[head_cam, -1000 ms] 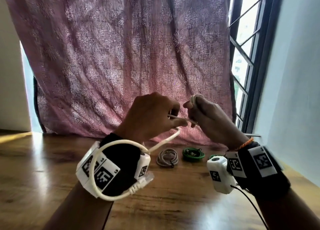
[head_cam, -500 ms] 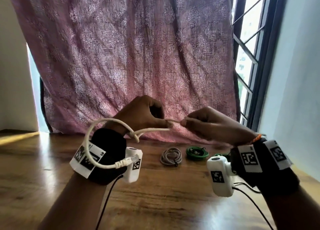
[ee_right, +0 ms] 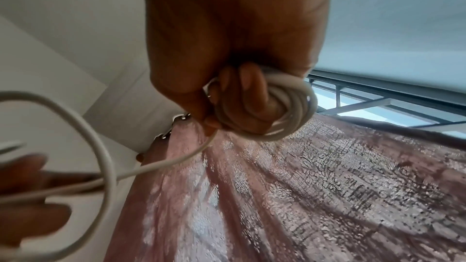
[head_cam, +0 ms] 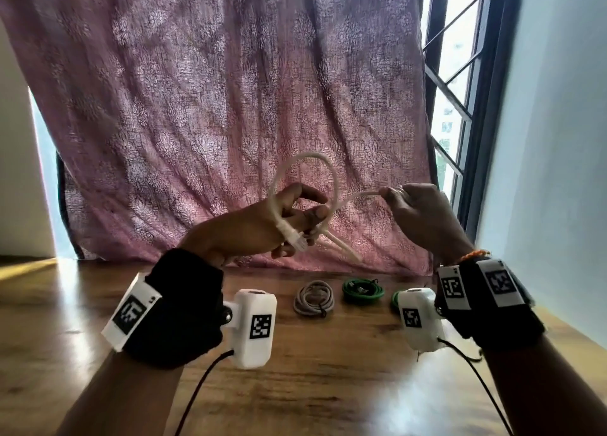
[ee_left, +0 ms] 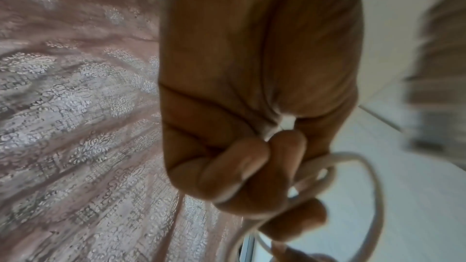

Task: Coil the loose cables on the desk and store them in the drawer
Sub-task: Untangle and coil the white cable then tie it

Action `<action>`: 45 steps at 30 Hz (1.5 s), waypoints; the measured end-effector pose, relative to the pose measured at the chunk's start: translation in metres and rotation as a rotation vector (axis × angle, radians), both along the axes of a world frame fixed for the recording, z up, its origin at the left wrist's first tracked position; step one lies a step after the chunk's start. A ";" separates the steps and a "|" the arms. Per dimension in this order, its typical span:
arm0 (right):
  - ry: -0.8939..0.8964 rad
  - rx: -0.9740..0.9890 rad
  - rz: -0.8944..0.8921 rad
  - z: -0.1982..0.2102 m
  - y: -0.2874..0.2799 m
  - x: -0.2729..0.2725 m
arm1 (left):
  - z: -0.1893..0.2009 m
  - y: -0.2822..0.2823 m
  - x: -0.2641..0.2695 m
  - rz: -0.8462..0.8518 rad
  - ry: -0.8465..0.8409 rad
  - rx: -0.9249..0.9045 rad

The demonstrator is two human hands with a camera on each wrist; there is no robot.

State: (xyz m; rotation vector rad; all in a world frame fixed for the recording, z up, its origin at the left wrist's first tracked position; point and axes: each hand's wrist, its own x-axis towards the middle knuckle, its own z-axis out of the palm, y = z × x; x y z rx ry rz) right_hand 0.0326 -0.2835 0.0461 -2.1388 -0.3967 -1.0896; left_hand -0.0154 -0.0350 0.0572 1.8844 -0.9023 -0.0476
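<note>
A white cable [head_cam: 331, 185] is held in the air between both hands, above the wooden desk [head_cam: 328, 370]. My right hand [head_cam: 417, 218] grips a small wound coil of it [ee_right: 290, 111], several turns wrapped round the curled fingers. From there a strand runs left to my left hand [head_cam: 295, 218], which pinches the free end; a loose loop [ee_left: 365, 196] arches over that hand and the white plug [head_cam: 297, 240] hangs by its fingers. The drawer is not in view.
Coiled cables lie on the desk by the curtain: a grey one [head_cam: 313, 299], a green one [head_cam: 363, 289] and another green one [head_cam: 395, 299] partly behind the right wrist camera. A pink curtain [head_cam: 230, 107] hangs behind; a window [head_cam: 456, 107] and wall stand at the right.
The hands have moved apart and slightly up. The loose loop, which hung round the left wrist, has swung up over the left hand's fingers, and the plug end came with it.
</note>
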 end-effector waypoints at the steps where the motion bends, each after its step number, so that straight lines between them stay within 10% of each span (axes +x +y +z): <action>1: -0.001 0.040 -0.029 0.000 -0.004 0.002 | 0.000 0.000 0.000 -0.014 -0.033 0.011; 13: 0.115 0.335 -0.248 -0.008 -0.035 0.009 | 0.012 0.028 0.007 0.333 -0.279 -0.254; 24: 0.248 0.342 -0.331 -0.015 -0.027 0.017 | 0.016 0.066 0.030 0.351 0.224 -1.404; 37: 0.047 0.632 0.131 0.011 -0.001 -0.019 | -0.004 0.032 0.024 0.436 0.226 -0.518; 45: 0.057 0.670 0.219 0.014 0.008 -0.025 | -0.005 0.019 0.020 0.355 -0.175 -0.129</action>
